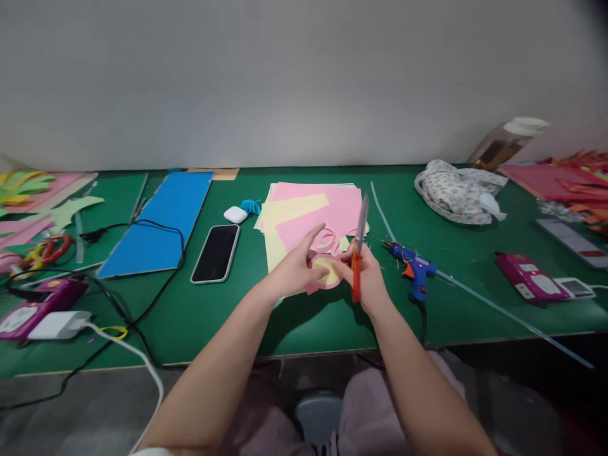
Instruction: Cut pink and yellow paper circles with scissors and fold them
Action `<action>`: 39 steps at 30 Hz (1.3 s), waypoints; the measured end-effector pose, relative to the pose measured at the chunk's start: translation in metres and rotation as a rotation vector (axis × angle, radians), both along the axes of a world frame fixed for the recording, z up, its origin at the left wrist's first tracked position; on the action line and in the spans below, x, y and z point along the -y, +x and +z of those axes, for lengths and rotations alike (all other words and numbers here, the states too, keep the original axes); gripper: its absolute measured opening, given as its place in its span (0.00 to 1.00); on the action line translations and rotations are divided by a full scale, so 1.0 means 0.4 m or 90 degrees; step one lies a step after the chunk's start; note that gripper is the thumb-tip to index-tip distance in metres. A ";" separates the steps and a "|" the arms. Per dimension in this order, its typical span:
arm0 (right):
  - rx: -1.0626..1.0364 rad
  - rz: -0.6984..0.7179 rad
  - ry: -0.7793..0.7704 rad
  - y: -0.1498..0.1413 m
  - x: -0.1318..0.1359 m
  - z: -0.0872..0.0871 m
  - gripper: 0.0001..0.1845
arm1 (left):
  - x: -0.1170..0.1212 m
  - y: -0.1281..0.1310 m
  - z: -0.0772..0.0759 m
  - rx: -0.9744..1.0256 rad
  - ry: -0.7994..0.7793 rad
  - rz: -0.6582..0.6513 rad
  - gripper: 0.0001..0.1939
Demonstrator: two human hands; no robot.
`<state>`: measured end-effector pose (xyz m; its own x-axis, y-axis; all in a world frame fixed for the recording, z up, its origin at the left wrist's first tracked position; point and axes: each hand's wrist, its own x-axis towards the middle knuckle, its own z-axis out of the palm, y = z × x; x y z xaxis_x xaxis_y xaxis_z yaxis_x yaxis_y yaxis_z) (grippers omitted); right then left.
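My left hand [300, 266] grips a round yellow paper disc [327, 271] with a pink edge, its thumb lying across the front. My right hand [368, 275] pinches the disc's right side with thumb and fingertips. Tucked in the same right hand are orange-handled scissors [356, 275], blades pointing up and away from me. Just behind the disc is a pink paper ring [325, 239]. Beneath and beyond lie stacked pink paper sheets [308, 218] and pale yellow paper [275, 234].
A phone [216, 253], white case [235, 215] and blue board [161, 221] lie left. Rightward are a blue glue gun [414, 269] with a cord, a long glue stick [513, 316] and a patterned cloth bundle [456, 193]. Purple power strips [529, 275] and cables sit at both sides.
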<state>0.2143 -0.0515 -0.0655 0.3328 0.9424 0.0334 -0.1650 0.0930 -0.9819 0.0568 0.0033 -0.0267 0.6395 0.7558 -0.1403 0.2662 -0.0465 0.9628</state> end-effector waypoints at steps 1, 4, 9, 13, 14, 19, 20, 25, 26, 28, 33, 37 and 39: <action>-0.003 0.001 -0.001 0.001 0.000 0.000 0.25 | 0.000 0.000 0.000 -0.002 0.005 0.000 0.49; -0.022 -0.019 0.001 0.002 -0.003 -0.007 0.25 | -0.006 -0.001 -0.002 0.010 0.035 0.030 0.48; -0.075 -0.044 -0.002 -0.003 -0.004 -0.009 0.24 | -0.006 0.020 -0.015 0.156 0.000 0.155 0.45; -0.115 -0.077 0.013 -0.013 -0.001 0.003 0.25 | 0.011 0.053 -0.030 0.290 -0.076 0.262 0.45; -0.122 -0.083 0.017 -0.016 -0.001 0.006 0.25 | 0.015 0.059 -0.034 0.305 -0.093 0.281 0.46; -0.124 -0.082 0.010 -0.014 0.001 0.007 0.23 | 0.023 0.067 -0.046 0.311 -0.140 0.321 0.47; -0.119 -0.078 0.006 -0.011 0.001 0.006 0.23 | 0.023 0.066 -0.047 0.295 -0.138 0.315 0.47; -0.100 -0.061 -0.001 0.008 -0.001 0.000 0.24 | 0.027 0.065 -0.048 0.232 -0.145 0.245 0.47; -0.095 -0.058 -0.001 0.010 -0.003 -0.003 0.25 | 0.027 0.066 -0.049 0.236 -0.147 0.241 0.47; -0.086 -0.056 -0.003 0.010 -0.006 -0.010 0.25 | 0.027 0.070 -0.054 0.245 -0.141 0.255 0.46; -0.069 -0.099 0.003 0.001 -0.015 -0.030 0.25 | 0.026 0.080 -0.073 0.247 -0.175 0.274 0.48; -0.059 -0.122 0.003 -0.006 -0.017 -0.036 0.24 | 0.028 0.084 -0.077 0.239 -0.197 0.289 0.46; -0.055 -0.117 -0.001 -0.009 -0.015 -0.036 0.23 | 0.029 0.083 -0.075 0.238 -0.193 0.304 0.45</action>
